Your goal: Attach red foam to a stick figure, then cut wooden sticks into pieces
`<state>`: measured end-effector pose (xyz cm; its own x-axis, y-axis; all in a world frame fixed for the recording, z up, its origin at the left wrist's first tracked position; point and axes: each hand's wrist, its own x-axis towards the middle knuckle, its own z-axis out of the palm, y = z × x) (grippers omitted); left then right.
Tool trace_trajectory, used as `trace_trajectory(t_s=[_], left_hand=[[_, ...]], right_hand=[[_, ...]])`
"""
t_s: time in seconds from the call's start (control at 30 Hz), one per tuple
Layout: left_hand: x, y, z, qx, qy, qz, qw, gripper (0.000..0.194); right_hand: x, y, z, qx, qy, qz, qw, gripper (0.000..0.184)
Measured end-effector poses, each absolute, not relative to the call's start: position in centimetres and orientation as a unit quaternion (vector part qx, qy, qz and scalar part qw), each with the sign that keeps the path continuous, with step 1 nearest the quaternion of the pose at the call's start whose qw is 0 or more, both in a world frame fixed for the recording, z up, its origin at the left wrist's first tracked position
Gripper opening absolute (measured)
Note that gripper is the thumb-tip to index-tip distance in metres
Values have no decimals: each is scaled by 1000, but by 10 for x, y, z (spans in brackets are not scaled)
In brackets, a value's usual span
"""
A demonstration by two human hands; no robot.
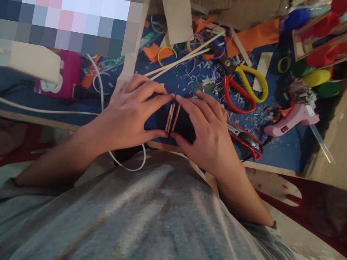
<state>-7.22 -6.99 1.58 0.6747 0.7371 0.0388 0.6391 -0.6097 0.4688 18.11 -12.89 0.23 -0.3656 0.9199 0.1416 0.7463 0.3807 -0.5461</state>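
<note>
Wooden short sticks (169,118) are between the fingers, just above the surface's (281,154) near edge. Left fingers (161,102) pinched nearly closed, thumb and index at the ends of what looks like a pair. Right fingers (187,107) same grip on a single stick (176,118) just beside it.

Status: short pieces side by side, narrow gap between pair and single. Can't tell if the pair is bonded; no glue visible on them. Long sticks (186,57) lie loose beyond the fingers.

Clutter: box cutter (248,141) right beside the right hand, partly hidden by it; scissors (240,98) beyond that. Glue gun (291,119) farther right, well apart. Paper shavings scattered beyond the fingers. White cable (145,159) loops below the left fingers, off the edge; likeliest snag.
</note>
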Motion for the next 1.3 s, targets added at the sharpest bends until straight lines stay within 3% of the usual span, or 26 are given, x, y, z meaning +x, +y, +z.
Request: trace_trajectory(t_s=[0.33,0.6,1.03,1.3], left_hand=[[-70,-72,15,882,400,113,223,51],[-72,-74,16,880,401,106,230,62],[-68,-76,18,881,402,101,229,48],[-72,-75,18,876,404,102,243,57]], right_hand=[[178,-127,0,-526,-795,209,219,73],[183,-129,3,-523,-795,226,211,77],[181,-130,0,-530,-784,228,226,72],[183,-128,3,-525,-795,220,209,77]])
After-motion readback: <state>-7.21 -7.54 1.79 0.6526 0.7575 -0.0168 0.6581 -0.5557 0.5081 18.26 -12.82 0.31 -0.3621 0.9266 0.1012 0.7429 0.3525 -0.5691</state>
